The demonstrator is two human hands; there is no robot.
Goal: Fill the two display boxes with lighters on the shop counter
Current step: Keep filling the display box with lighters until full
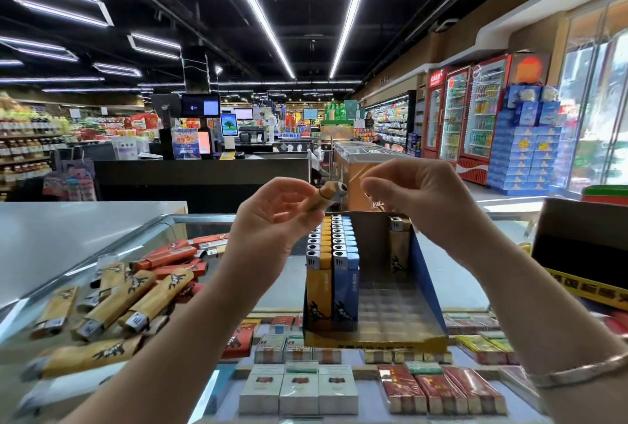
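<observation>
Supermarket interior: black ceiling with long white strip lights [258,12] running from the top of the frame toward the centre. Stocked shelves [27,138] at the left edge; checkout stations with screens [200,106] at centre; red drink fridges [472,114] and a stack of blue cartons [526,152] at the right; a chest freezer [367,152] behind the raised hands.

Desk [441,274]: glass-topped display counter filling the lower half of the frame. Cigarette packs [299,389] lie in rows under the glass along the bottom.

Black carton with a yellow band [584,253]: on the desk at the right edge, partly cut off.

Display box [428,274]: open cardboard tray with a blue side wall, standing on the glass at lower centre. Its left part holds upright rows of yellow lighters [321,287] and blue lighters [346,284]. One more tan lighter [399,250] stands at the back on the right. The remaining floor of the box is bare.

Loose lighters [129,298]: a heap lying flat on the desk at lower left, tan ones in front, red-orange ones behind, blurred.

Left hand [272,216]: raised above the display box, just left of centre, fingers curled round a tan lighter [326,197] with its metal cap pointing right.

Right hand [418,189]: raised just right of centre, near the cap, thumb and forefinger pinching a thin transparent film [370,199].

Bracelet [577,372]: on the right wrist, lower right corner.
</observation>
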